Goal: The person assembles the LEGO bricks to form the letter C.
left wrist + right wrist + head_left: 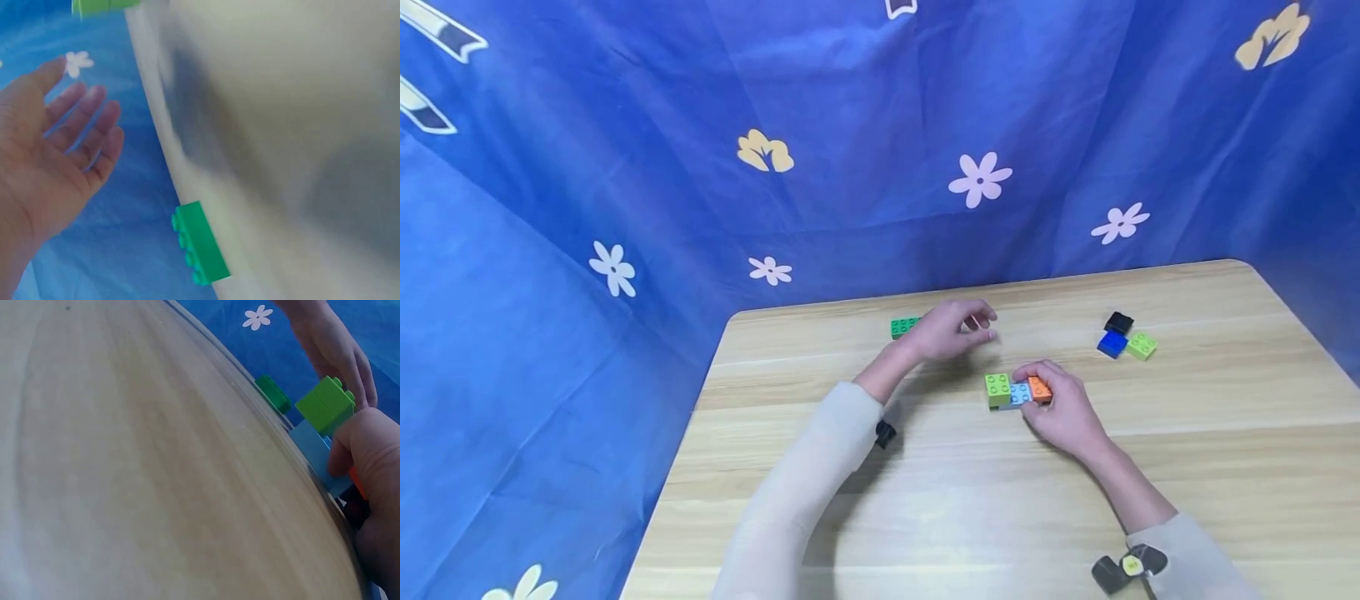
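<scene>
My right hand (1063,412) pinches a row of joined toy bricks on the table, thumb on the near side and fingers on the far side. The row has a lime green brick (997,388) raised at its left end, a light blue brick (1019,394) in the middle and an orange brick (1040,388) at the right, partly covered by the fingers. Above the table, up and left of the row, my left hand (949,331) hangs with relaxed fingers and nothing in it. A green brick (201,244) lies behind the left wrist, partly hidden in the head view.
Toward the back right lie a black brick (1119,322), a blue brick (1112,344) and another lime green brick (1142,346), close together. A blue flowered cloth (850,208) hangs behind the wooden table (955,517) and at its left.
</scene>
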`<state>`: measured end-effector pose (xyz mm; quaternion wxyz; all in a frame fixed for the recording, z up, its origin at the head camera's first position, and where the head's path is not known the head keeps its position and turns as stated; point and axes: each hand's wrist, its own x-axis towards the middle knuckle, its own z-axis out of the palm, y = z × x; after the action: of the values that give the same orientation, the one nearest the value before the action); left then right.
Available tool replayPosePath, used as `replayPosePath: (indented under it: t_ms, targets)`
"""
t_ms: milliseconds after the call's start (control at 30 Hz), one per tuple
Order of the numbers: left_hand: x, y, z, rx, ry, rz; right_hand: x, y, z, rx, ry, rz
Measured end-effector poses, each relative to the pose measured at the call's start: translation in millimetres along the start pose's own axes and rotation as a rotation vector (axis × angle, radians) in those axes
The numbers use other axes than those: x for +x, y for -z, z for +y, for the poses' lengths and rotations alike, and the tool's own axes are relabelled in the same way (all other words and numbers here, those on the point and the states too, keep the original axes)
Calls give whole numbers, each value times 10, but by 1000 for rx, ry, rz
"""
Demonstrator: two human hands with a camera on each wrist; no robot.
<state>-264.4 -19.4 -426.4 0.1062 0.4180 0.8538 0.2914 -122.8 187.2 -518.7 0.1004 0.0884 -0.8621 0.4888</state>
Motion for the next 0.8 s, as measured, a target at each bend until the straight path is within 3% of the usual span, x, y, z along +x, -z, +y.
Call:
replayPosePath:
  t_ms: [200,400,600,800]
  targets:
    - [507,3,30,93,-35,-76,-10,0,40,-28,37,-62]
    - [929,-193,345,151,-119,-234,16,-9,44,-23,64,-81]
    - [1197,-434,642,200,-166,-352,34,-23,68,-25,111,-87]
    - [1346,-619,772,344,-241,-424,45,-6,89,-34,117,-72]
